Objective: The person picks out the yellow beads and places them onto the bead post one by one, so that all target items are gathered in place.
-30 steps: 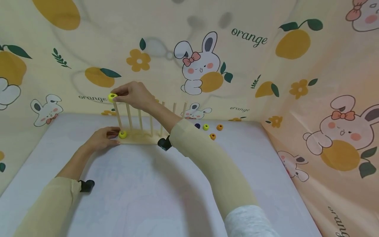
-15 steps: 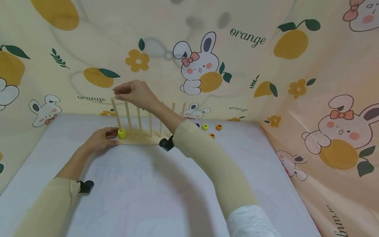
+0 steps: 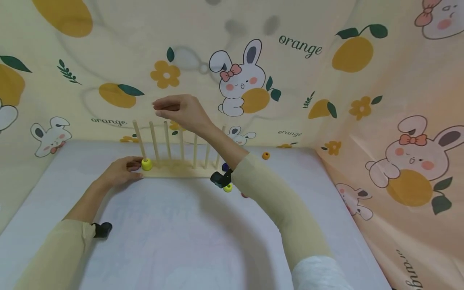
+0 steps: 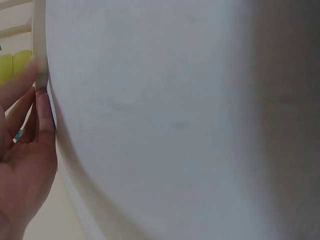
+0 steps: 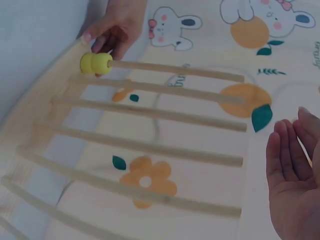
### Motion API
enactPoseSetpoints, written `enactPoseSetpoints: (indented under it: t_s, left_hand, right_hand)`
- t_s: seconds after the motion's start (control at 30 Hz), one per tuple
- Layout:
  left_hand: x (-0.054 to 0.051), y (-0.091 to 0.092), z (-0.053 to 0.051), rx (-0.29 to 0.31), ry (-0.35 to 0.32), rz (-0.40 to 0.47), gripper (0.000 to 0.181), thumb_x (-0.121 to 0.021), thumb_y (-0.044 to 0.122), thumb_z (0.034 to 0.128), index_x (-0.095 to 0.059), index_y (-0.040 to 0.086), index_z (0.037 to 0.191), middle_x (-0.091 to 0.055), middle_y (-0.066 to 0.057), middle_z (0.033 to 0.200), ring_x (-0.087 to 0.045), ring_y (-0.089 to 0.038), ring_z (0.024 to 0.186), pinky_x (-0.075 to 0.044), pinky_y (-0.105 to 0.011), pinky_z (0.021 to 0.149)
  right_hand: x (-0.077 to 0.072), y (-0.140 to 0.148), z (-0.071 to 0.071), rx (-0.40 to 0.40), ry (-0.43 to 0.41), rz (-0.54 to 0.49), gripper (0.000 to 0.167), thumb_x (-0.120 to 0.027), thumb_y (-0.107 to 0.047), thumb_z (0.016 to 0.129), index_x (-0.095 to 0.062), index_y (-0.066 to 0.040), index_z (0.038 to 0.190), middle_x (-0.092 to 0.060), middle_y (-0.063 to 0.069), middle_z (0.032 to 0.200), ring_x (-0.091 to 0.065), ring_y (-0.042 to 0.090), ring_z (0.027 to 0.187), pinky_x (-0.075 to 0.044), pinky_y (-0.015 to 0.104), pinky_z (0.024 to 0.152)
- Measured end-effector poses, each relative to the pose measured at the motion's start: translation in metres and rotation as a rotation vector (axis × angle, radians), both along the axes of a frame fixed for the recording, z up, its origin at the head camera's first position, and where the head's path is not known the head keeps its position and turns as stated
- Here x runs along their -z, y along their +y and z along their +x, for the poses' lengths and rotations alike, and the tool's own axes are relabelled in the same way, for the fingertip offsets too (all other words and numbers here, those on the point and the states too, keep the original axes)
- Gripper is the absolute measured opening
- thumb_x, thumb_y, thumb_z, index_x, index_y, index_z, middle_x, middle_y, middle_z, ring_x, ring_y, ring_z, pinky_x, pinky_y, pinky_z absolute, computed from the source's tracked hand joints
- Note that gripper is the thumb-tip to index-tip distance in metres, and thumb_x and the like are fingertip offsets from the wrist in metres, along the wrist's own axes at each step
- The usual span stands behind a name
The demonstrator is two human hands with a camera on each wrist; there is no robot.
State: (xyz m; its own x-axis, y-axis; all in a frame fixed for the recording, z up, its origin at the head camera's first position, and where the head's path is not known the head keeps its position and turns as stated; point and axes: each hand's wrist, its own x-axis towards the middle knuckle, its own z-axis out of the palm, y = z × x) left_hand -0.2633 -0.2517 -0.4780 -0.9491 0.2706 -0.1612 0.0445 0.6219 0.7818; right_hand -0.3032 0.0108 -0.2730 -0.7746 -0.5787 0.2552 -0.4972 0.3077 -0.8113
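Observation:
A wooden peg rack [image 3: 174, 172] with a row of upright pegs stands at the far side of the table. Two yellow beads [image 5: 96, 63] sit stacked at the foot of its leftmost peg. My left hand [image 3: 121, 171] grips the left end of the rack's base, beside the beads; in the left wrist view its fingers [image 4: 45, 117] lie against the base's end. Above the pegs hangs my right hand [image 3: 185, 112], fingers nearly straight and holding nothing. In the right wrist view that hand [image 5: 295, 185] is apart from the peg tips.
Loose beads lie by the rack's right end: a dark blue bead [image 3: 225, 166], a yellow bead [image 3: 227, 188] and an orange bead [image 3: 266, 155]. A reddish one is partly hidden by the right sleeve [image 3: 275, 193]. A printed cloth [image 3: 203, 24] hangs behind the table.
My right hand let go of the second yellow bead, which slid down the leftmost peg onto the first. That hand has since moved right and slightly up. My left hand stays at the base.

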Motion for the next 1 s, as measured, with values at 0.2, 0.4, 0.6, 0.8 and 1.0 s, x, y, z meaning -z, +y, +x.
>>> enactPoseSetpoints:
  t_s: [0.2,0.4,0.6,0.8,1.0]
  left_hand:
    - [0.0,0.0,0.001,-0.001,0.007,0.004,0.069,-0.07,0.005,0.091,-0.034,-0.01,0.147,-0.043,-0.034,0.144,-0.045,-0.046,0.132,-0.041,-0.052,0.111]
    - [0.0,0.001,0.0,-0.008,0.001,0.001,0.07,-0.071,0.008,0.0911,-0.034,-0.009,0.148,-0.043,-0.033,0.144,-0.044,-0.046,0.132,-0.04,-0.052,0.111]
    - [0.003,0.0,-0.001,-0.011,-0.006,-0.004,0.069,-0.071,0.006,0.0905,-0.035,-0.009,0.148,-0.043,-0.033,0.144,-0.045,-0.046,0.132,-0.04,-0.052,0.111]
    - [0.002,-0.002,-0.002,0.005,0.01,0.02,0.07,-0.072,0.005,0.0899,-0.035,-0.011,0.147,-0.044,-0.034,0.143,-0.046,-0.046,0.131,-0.041,-0.05,0.111]
    - [0.002,-0.001,-0.002,0.005,-0.001,0.024,0.071,-0.072,0.005,0.0898,-0.034,-0.01,0.148,-0.044,-0.033,0.143,-0.046,-0.045,0.132,-0.041,-0.05,0.111]
  right_hand:
    - [0.001,0.022,0.003,0.035,-0.019,-0.062,0.027,-0.071,-0.011,0.093,-0.071,-0.004,0.119,-0.073,0.005,0.113,-0.069,0.007,0.096,-0.056,0.02,0.087]
    - [0.001,0.048,0.006,0.048,0.01,-0.103,0.025,-0.069,-0.011,0.093,-0.072,-0.003,0.117,-0.073,0.007,0.114,-0.069,0.013,0.099,-0.056,0.023,0.089]
    - [-0.007,0.068,0.023,0.07,0.004,-0.1,0.026,-0.067,-0.005,0.094,-0.069,0.005,0.118,-0.07,0.018,0.118,-0.069,0.021,0.102,-0.056,0.026,0.091]
    - [0.009,0.092,0.014,0.106,0.002,-0.104,0.027,-0.068,-0.01,0.095,-0.07,0.0,0.12,-0.07,0.017,0.119,-0.069,0.018,0.102,-0.057,0.027,0.091]
    - [0.026,0.12,0.008,0.146,0.018,-0.108,0.026,-0.071,-0.018,0.093,-0.073,-0.007,0.117,-0.072,0.009,0.115,-0.069,0.015,0.102,-0.056,0.028,0.093]
